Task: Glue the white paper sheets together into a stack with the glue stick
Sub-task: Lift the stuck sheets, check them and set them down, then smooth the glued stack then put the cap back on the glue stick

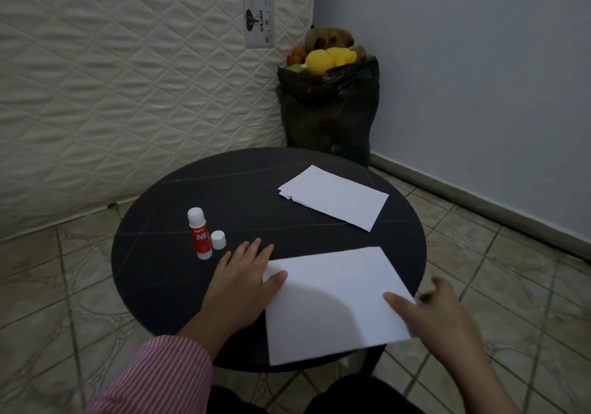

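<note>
A white paper sheet (pixel 332 304) lies at the near edge of the round black table (pixel 224 189). My left hand (pixel 243 282) rests flat on the table, fingers spread, its thumb on the sheet's left edge. My right hand (pixel 438 314) is blurred at the sheet's right edge, thumb on the paper, fingers apart. A small pile of white sheets (pixel 335 197) lies at the far right of the table. The red and white glue stick (pixel 200 232) stands uncapped to the left, with its white cap (pixel 218 240) beside it.
A quilted mattress (pixel 128 77) leans against the wall behind the table. A black bag of plush toys (pixel 329 106) stands in the corner. The floor around is tiled. My knees show below the table's near edge.
</note>
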